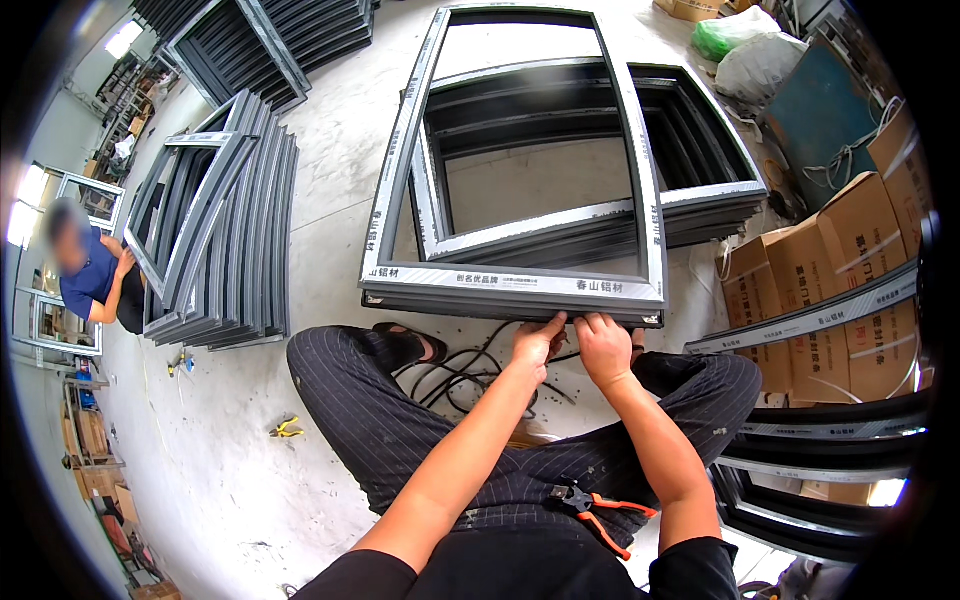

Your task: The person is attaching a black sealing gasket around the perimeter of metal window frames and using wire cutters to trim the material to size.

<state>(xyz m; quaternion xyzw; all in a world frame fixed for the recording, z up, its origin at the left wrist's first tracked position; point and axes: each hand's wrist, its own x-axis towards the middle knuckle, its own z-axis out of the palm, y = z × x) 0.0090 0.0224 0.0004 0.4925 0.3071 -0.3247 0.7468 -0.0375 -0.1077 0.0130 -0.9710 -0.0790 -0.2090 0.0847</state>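
Observation:
A grey-black window frame [510,281] with printed protective film leans with its near edge toward me, over other stacked frames. At that edge, my left hand [537,347] is closed, its thumb against the frame's outer side. Right beside it my right hand [605,348] is closed too, knuckles up, touching the same edge. What the fingertips pinch is hidden. A thin black strip [568,356] shows between the hands; whether either holds it I cannot tell. Orange-handled pliers [600,510] lie on my lap.
A tangle of black cord [462,378] lies on the floor between my legs. Yellow-handled pliers [286,428] are at left. More frames are stacked under mine [700,205] and at left [235,240], where a person [90,265] sits. Cardboard boxes [815,290] and frame bars [830,318] stand at right.

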